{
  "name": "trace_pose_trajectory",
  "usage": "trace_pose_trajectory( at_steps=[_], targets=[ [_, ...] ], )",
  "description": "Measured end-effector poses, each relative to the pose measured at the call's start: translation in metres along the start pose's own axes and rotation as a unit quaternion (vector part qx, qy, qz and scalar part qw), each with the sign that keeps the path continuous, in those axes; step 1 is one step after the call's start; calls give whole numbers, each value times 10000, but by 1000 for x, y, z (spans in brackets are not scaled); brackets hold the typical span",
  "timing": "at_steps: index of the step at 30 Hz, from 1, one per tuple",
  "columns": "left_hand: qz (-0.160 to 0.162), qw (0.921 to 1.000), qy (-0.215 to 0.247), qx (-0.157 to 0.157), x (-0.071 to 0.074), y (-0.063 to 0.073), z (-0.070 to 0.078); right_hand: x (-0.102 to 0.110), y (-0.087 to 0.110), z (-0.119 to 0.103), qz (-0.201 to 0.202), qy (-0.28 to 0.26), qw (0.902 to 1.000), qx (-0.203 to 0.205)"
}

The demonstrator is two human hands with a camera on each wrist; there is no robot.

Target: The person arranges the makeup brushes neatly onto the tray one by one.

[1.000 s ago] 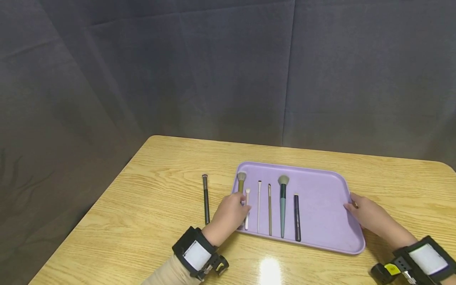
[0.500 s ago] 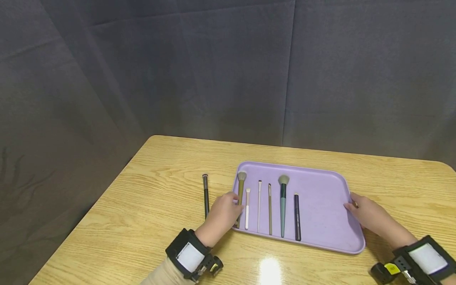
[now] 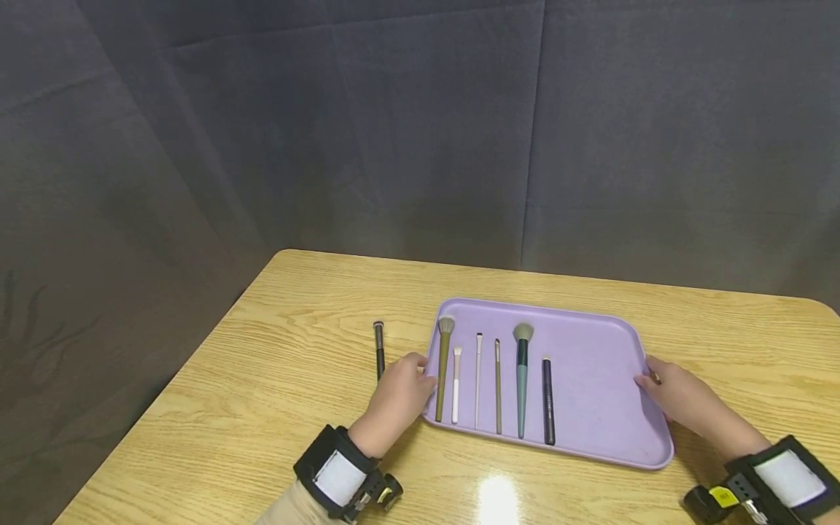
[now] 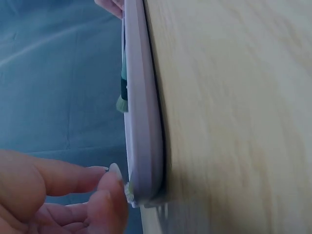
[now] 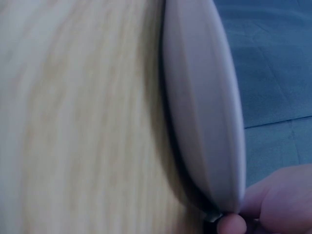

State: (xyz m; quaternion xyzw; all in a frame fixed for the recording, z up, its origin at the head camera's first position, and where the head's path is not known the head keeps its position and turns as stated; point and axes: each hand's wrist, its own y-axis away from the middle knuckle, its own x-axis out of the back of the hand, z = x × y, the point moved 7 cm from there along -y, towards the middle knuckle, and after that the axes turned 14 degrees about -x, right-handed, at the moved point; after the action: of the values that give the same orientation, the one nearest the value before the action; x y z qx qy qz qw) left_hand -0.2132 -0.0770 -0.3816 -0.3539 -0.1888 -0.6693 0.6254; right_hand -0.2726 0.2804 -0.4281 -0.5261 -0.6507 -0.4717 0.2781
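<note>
In the head view, a light purple tray (image 3: pixel 593 386) bears several makeup brushes in a row. At its left lies a brush with an olive handle (image 3: pixel 442 375), then a short white brush (image 3: pixel 456 390). A teal-handled fluffy brush (image 3: pixel 522 379) and a dark brush (image 3: pixel 547 401) lie farther right. My left hand (image 3: pixel 400 394) is beside the tray's left rim, its fingers loosely bent and, in the left wrist view, holding no brush. My right hand (image 3: pixel 676 394) grips the tray's right edge, a fingertip (image 5: pixel 231 224) low at the rim.
A black brush (image 3: pixel 379 346) lies on the wooden table (image 3: pixel 315 313) left of the tray, its lower part hidden by my left hand. Thin white (image 3: pixel 477 379) and brown (image 3: pixel 498 386) brushes lie mid-tray. A dark grey cloth (image 3: pixel 394 146) hangs behind the table.
My left hand has moved left, off the olive brush to the tray's left edge, leaving that brush fully visible. The right hand and tray have stayed put.
</note>
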Motion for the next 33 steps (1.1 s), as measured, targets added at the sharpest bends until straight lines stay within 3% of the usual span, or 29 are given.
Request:
trace_pose_trajectory(
  at_steps=[7,16,26,33],
  targets=[
    [30,9998,-151,115,7,2,-6,-1,-2,2,-24,13,10000,-31],
    [405,9974,-566,173,18,3,-13,-1,-3,4,-62,-5,10000,-63],
    [783,9881,-1306,218,31,4,-18,0,-2,2,-15,21,10000,-5],
    [588,9862,-1420,617,35,3,-29,0,-1,2,-9,25,10000,-32]
  ],
)
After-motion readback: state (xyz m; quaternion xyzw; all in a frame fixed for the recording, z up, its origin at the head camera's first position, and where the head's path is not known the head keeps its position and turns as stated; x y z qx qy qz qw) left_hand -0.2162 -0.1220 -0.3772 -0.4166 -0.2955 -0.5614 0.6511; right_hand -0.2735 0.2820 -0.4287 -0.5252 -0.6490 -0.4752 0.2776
